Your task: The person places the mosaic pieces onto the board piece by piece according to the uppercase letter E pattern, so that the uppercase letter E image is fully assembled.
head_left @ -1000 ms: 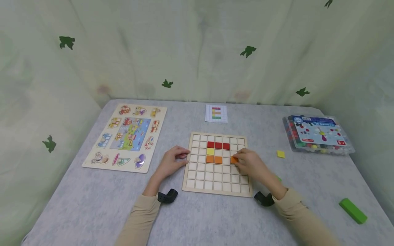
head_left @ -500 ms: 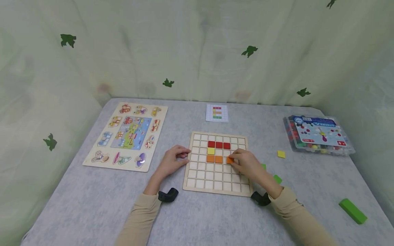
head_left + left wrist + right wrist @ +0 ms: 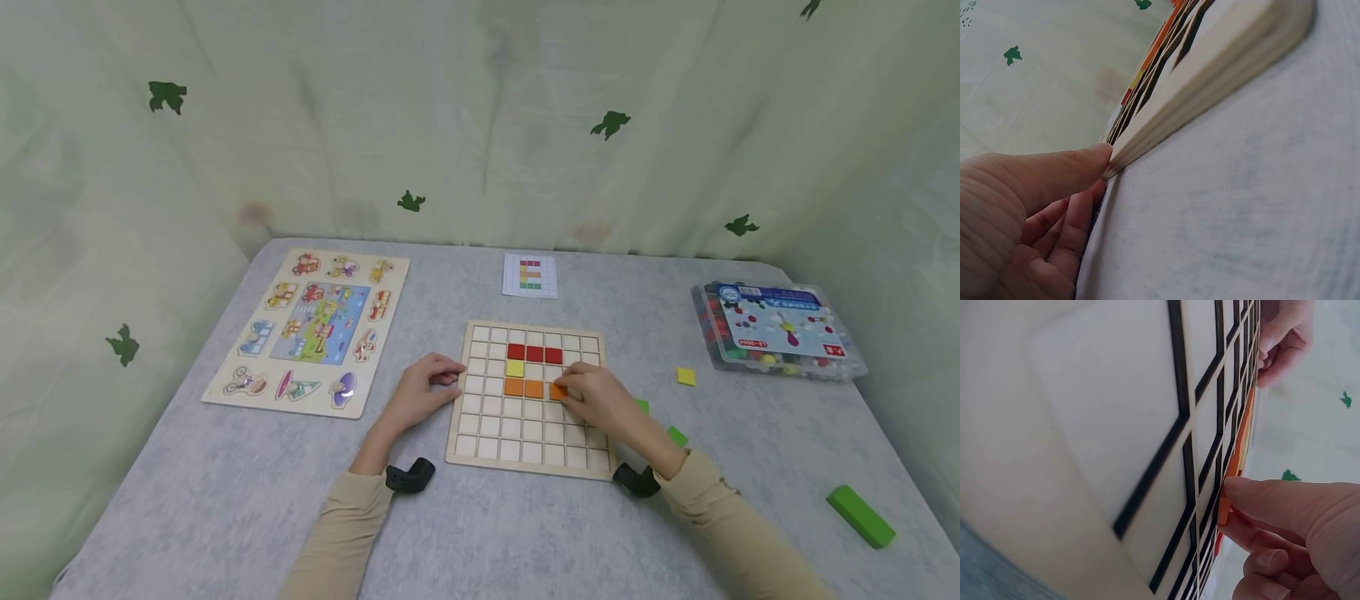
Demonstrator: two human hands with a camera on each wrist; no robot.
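Note:
A wooden grid board (image 3: pixel 528 467) lies mid-table. Set in its cells are a row of red tiles (image 3: pixel 535 354), a yellow tile (image 3: pixel 515 368) below the leftmost red one, and two orange tiles (image 3: pixel 523 388) beneath that. Between thumb and fingers, my right hand (image 3: pixel 602 400) pinches another orange tile (image 3: pixel 1224 510) at the cell right of those two; the fingers partly cover it. My left hand (image 3: pixel 420 392) touches the board's left edge, its thumb (image 3: pixel 1079 165) at the side and the other fingers loosely bent.
A pattern card (image 3: pixel 529 276) lies behind the board. To the right are a loose yellow tile (image 3: pixel 686 377), green tiles (image 3: pixel 677 437), a green block (image 3: pixel 861 517) and a clear box (image 3: pixel 780 329) of coloured parts. A picture puzzle (image 3: pixel 270 403) lies left.
My right hand has moved left with the orange tile, bringing it beside the two other orange tiles. The left hand has stayed at the board's edge.

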